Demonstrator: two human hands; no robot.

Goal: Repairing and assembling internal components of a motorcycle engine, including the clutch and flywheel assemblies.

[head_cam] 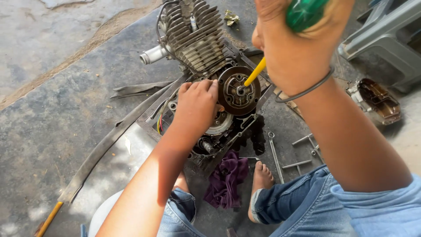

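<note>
A small finned engine (197, 41) lies on the dark concrete floor with its side case open. My left hand (197, 103) grips the edge of a round brown clutch plate (239, 90) on the engine's side. My right hand (298, 41) is closed around the green handle of a screwdriver (302, 13). Its yellow shaft (255, 72) slants down, with the tip at the centre of the plate. A thin dark bangle sits on my right wrist.
A purple rag (226, 177) lies by my bare foot (262, 175). Spanners and metal rods (298, 151) lie to the right. An oily engine cover (378, 101) sits far right, below a grey plastic chair (386, 39). A long flat rubber strip (105, 145) crosses the left floor.
</note>
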